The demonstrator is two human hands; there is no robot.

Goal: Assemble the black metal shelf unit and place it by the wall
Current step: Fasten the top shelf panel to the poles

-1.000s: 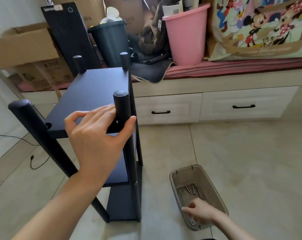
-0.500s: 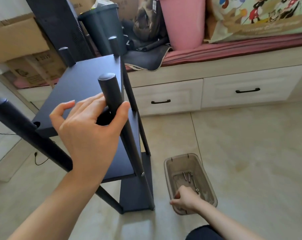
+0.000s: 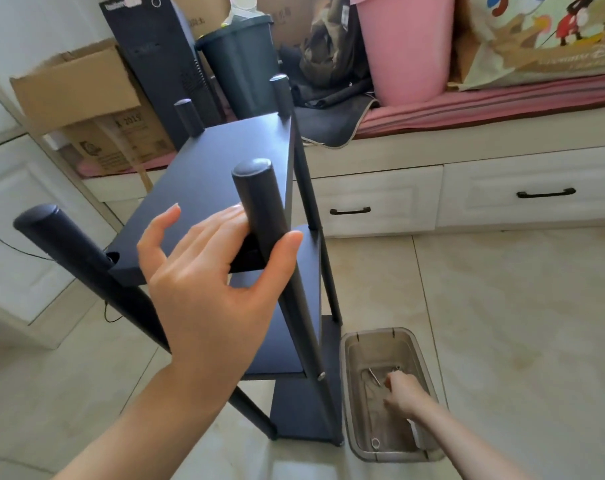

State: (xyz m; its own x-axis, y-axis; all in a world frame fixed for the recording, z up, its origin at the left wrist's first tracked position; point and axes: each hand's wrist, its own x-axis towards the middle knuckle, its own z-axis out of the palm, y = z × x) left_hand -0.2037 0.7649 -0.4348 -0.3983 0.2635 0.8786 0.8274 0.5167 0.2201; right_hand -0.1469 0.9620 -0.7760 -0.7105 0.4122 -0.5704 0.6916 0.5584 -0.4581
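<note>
Right hand (image 3: 403, 393) now deeper in tray (image 3: 354, 403), fingers curled over screws (image 3: 374, 376), grip unclear. Left hand (image 3: 211, 282) still clasps post (image 3: 259, 199), steadying shelf (image 3: 204, 181); fastening next.

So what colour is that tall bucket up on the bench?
Pink bucket, seen in the head view, the only one.

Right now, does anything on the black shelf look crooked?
Yes. The near-left pole leans outward, away from the top board, while the other poles stand straighter. It looks not yet fastened at that corner.
</note>
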